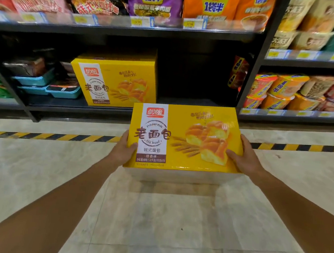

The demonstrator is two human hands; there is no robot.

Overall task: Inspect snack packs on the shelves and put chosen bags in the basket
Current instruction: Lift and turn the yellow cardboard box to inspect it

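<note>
**Yellow bread box held up before the shelves**

Both hands on it: left hand [123, 150] grips the box [183, 138] at its left edge, thumb over the front, fingers hidden behind; right hand [244, 156] clamps the right edge likewise. Held above the floor [35, 175], clear of the shelf [78, 107]. Label reads "PANPAN", "Old bread", 老面包; small print blurred. A twin box [115, 80] sits shelved behind
</note>
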